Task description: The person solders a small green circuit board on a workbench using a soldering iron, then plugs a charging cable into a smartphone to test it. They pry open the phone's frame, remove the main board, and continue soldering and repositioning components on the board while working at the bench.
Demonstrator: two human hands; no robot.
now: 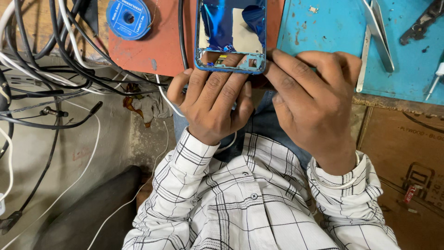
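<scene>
Opened blue phone shell [231, 34] lay on red mat [157, 46] w/ back already off, insides bare — left hand [210, 102] fingers pressed together on its lower edge, right hand [314, 99] pinching the corner; reassembly not begun.

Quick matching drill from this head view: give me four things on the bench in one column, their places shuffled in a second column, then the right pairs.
Things:
1. opened phone frame
2. blue round spool
3. metal tweezers
4. tangled cables

Places:
A. on the blue mat, upper right
B. far left of the bench
C. held at its near edge by both hands
D. top left corner of the red mat

Pairs: 1-C, 2-D, 3-A, 4-B
</scene>
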